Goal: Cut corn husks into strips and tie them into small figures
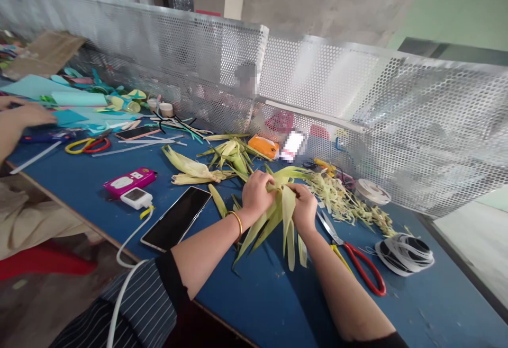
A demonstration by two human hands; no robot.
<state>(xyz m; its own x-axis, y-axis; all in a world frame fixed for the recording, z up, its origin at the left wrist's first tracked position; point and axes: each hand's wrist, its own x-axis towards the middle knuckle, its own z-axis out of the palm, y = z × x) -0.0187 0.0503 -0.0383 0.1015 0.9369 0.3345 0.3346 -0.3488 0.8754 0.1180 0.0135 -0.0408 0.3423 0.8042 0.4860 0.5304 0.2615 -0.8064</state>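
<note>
Pale green corn husks [288, 213] fan out between my two hands above the blue table. My left hand [257, 195], with a gold bangle at its wrist, pinches the bunch at its gathered top. On the other side, my right hand [304, 205] has its fingers closed on the same husks. Long strips hang down toward the table from the bunch. Just right of my right forearm lie red-handled scissors [337, 239] with their blades apart. More loose husks [230, 154] are heaped behind my left hand, with a pale husk bundle [190, 165] beside them.
A black phone [177, 218] and a pink power bank [130, 181] with a white cable are at left. Shredded husk [341, 197], a tape roll [372, 192] and a wound cord [405, 254] lie at right. Perforated metal panels [317, 72] border the back. Another person's hand [24, 112] works far left.
</note>
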